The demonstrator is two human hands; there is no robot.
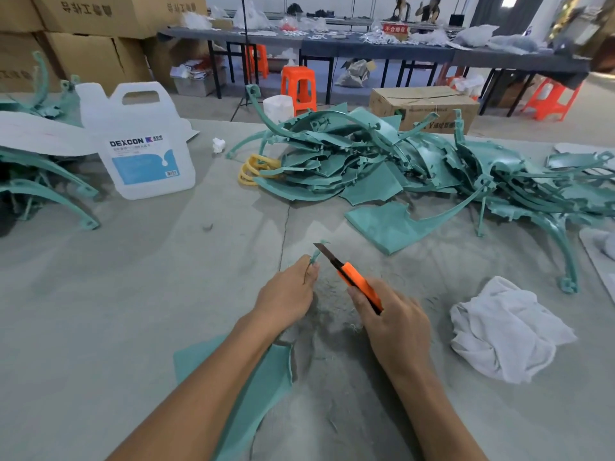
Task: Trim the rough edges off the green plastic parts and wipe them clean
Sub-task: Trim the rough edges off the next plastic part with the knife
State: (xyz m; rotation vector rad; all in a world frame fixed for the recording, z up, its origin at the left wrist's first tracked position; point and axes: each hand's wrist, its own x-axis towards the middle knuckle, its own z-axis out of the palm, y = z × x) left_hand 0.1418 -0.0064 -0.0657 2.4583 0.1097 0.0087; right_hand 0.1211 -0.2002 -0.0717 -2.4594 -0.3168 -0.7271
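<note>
Left hand point(286, 294): fingers curled, thumb and fingertips pinching a small green sliver point(315, 256) that sticks up just left of the knife's blade tip.
Right hand point(396, 324): clenched round the knife point(357, 282), gripping low on its body.
Knife: orange plastic body with a dark blade slid out and slanting up and to the left. Its tip touches or all but touches the sliver (I cannot tell which).
Green sheet point(266, 377): flat, matte teal plastic with a ragged edge, lying on the table below and left of the knife, partly hidden under the left forearm.
Green panel point(382, 224): another flat teal piece with a jagged notch, beyond the knife to the right and apart from it.
Pile point(382, 161): curved ribs and shell-shaped teal parts, slightly glossy and tangled together, well beyond the knife.
Cloth point(506, 331): white, crumpled and soft, right of the knife, near the right hand but not touching it.
Jug point(143, 141): translucent white plastic with a moulded handle and a blue label reading DEXCON, well beyond the knife to the left.
Yellow coil point(253, 169): looped, beyond the knife, against the pile's left edge.
Table point(116, 294): grey, dusty surface with fine green shavings beneath the knife.
</note>
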